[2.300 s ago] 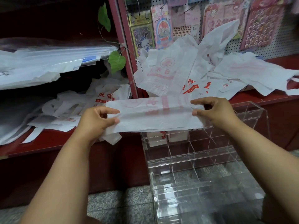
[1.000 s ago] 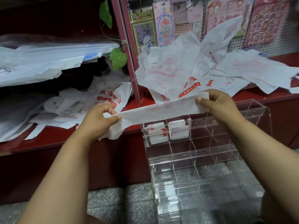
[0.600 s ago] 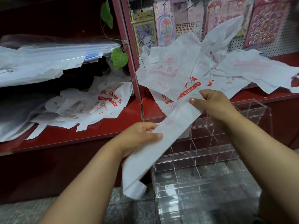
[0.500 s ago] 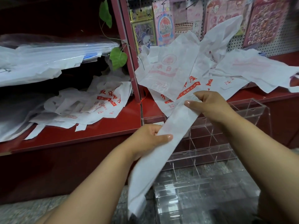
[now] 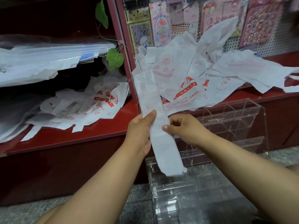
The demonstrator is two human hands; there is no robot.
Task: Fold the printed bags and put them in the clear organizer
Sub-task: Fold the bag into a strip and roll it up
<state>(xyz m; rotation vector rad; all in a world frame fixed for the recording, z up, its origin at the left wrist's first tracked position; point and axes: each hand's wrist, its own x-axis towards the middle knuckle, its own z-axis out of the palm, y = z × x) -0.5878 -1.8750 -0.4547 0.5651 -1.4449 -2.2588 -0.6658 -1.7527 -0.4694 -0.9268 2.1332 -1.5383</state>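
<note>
Hands, left hand [image 5: 140, 128] and right hand [image 5: 182, 126], pinch folded bag strip [image 5: 155, 113] above clear organizer [image 5: 226, 120]

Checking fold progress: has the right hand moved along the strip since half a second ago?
Yes. The right hand dropped from the shelf edge beside the left hand on the folded bag.
</note>
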